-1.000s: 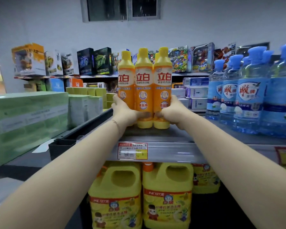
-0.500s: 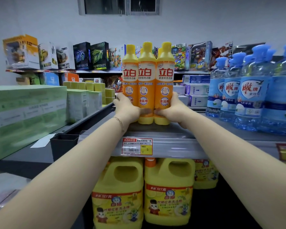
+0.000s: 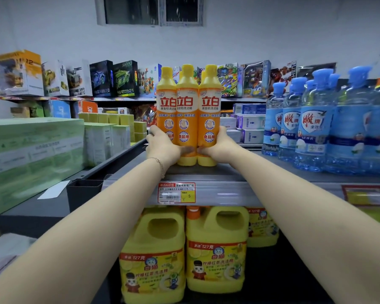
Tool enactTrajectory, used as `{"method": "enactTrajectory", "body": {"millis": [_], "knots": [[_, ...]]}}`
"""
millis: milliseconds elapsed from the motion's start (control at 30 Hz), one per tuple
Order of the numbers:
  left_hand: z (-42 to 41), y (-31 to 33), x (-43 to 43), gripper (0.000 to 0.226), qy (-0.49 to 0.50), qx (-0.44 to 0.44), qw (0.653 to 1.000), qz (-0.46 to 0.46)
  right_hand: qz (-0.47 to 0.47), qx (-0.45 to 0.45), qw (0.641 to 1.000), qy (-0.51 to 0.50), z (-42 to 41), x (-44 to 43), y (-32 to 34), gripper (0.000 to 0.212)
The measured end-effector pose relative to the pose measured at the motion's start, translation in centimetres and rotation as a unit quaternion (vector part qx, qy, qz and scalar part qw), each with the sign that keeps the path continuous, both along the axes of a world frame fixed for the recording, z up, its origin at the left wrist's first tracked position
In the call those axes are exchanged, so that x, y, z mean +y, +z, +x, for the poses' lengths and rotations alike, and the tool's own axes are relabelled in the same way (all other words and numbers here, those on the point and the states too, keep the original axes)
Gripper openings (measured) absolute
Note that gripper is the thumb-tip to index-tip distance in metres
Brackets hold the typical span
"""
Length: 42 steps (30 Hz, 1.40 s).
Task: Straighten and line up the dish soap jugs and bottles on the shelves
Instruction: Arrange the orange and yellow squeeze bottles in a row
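Three orange dish soap bottles (image 3: 187,110) with yellow caps stand upright side by side on the grey top shelf (image 3: 206,174), labels facing me, with at least one more bottle behind them. My left hand (image 3: 162,148) grips the left bottle low down, thumb across the front. My right hand (image 3: 221,145) grips the right bottle the same way, so both hands squeeze the row together. Below the shelf, yellow dish soap jugs (image 3: 215,249) with handles stand in a row, the left jug (image 3: 154,257) a little nearer me.
Blue-capped water bottles (image 3: 312,126) crowd the shelf to the right. Green boxes (image 3: 31,159) fill the adjoining shelf on the left. Toy boxes (image 3: 101,79) line a far shelf. A red and yellow price tag (image 3: 176,192) hangs on the shelf edge.
The view has shifted slightly, so the bottles sit a little right and lower in frame. The bottles look pressed closer together; both hands keep their grip at the base.
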<state>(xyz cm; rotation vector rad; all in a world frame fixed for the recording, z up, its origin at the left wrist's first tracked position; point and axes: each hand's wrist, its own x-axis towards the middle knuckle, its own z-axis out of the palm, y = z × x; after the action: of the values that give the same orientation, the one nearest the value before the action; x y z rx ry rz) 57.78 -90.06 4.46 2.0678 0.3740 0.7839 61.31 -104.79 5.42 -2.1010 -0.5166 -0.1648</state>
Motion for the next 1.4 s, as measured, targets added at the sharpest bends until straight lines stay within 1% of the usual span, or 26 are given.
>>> {"method": "enactTrajectory", "body": {"millis": [67, 133, 167, 200, 267, 300, 333, 400, 433, 467, 567, 633, 667, 767, 867, 967, 1167, 1233, 1300, 1400], "knots": [[-0.4, 0.2, -0.1, 0.111, -0.003, 0.012, 1.000, 0.013, -0.033, 0.002, 0.999, 0.001, -0.4, -0.3, 0.2, 0.083], [-1.0, 0.5, 0.0, 0.110, -0.006, 0.023, 0.999, 0.026, -0.087, 0.006, 0.996, 0.010, -1.1, -0.7, 0.7, 0.077], [-1.3, 0.6, 0.1, 0.109, -0.007, 0.026, 0.999, 0.029, -0.128, 0.002, 0.992, 0.013, -1.5, -1.0, 1.0, 0.068], [-1.7, 0.8, 0.2, 0.108, -0.005, 0.024, 0.999, 0.033, -0.170, -0.012, 0.985, 0.011, -1.9, -1.4, 1.2, 0.056], [-2.3, 1.2, 0.2, 0.098, 0.014, 0.006, 0.997, 0.075, -0.229, -0.057, 0.972, -0.004, -2.6, -2.4, 1.7, 0.022], [-2.6, 1.5, -0.1, 0.087, 0.025, -0.008, 0.993, 0.118, -0.238, -0.087, 0.967, -0.013, -2.9, -3.0, 1.8, 0.016], [-2.9, 1.9, -0.6, 0.073, 0.027, -0.028, 0.985, 0.169, -0.238, -0.124, 0.963, -0.025, -3.1, -3.7, 1.8, 0.016], [-3.6, 2.8, -2.5, 0.042, -0.014, -0.064, 0.962, 0.267, -0.223, -0.205, 0.951, -0.057, -3.4, -5.2, 1.8, 0.015], [-3.9, 3.2, -3.9, 0.032, -0.049, -0.074, 0.947, 0.309, -0.217, -0.247, 0.941, -0.080, -3.7, -6.1, 1.8, 0.015], [-4.1, 3.5, -5.5, 0.026, -0.085, -0.080, 0.930, 0.348, -0.213, -0.283, 0.929, -0.108, -4.1, -7.3, 1.8, 0.015], [-3.9, 3.8, -10.6, 0.021, -0.165, -0.084, 0.877, 0.443, -0.215, -0.357, 0.892, -0.175, -5.0, -11.4, 1.7, 0.017], [-3.2, 3.4, -14.0, 0.016, -0.197, -0.095, 0.849, 0.481, -0.230, -0.384, 0.872, -0.198, -5.8, -14.6, 1.7, 0.020], [-2.9, 3.1, -15.6, 0.014, -0.214, -0.102, 0.840, 0.487, -0.237, -0.389, 0.866, -0.207, -6.2, -16.3, 1.6, 0.020], [-2.2, 2.0, -20.7, 0.017, -0.256, -0.117, 0.825, 0.490, -0.254, -0.385, 0.857, -0.229, -6.8, -21.3, 1.4, 0.017], [-1.6, 1.1, -25.8, 0.013, -0.279, -0.136, 0.819, 0.483, -0.258, -0.363, 0.861, -0.247, -6.6, -26.5, 1.0, 0.016], [-0.9, 0.8, -31.1, 0.013, -0.307, -0.144, 0.819, 0.463, -0.240, -0.364, 0.860, -0.266, -5.7, -31.5, 0.3, 0.016], [1.8, 0.3, -41.5, 0.016, -0.341, -0.151, 0.837, 0.400, -0.178, -0.356, 0.871, -0.287, -2.1, -41.4, -0.5, 0.017], [3.1, 0.3, -44.9, 0.023, -0.346, -0.132, 0.848, 0.379, -0.160, -0.344, 0.876, -0.298, -0.9, -44.7, -0.7, 0.014], [4.5, 0.3, -47.8, 0.033, -0.350, -0.114, 0.870, 0.329, -0.134, -0.322, 0.886, -0.307, 0.5, -47.8, -1.0, 0.012], [6.8, 0.3, -51.2, 0.059, -0.331, -0.067, 0.912, 0.233, -0.079, -0.259, 0.913, -0.306, 3.5, -51.4, -1.3, 0.022]]}}
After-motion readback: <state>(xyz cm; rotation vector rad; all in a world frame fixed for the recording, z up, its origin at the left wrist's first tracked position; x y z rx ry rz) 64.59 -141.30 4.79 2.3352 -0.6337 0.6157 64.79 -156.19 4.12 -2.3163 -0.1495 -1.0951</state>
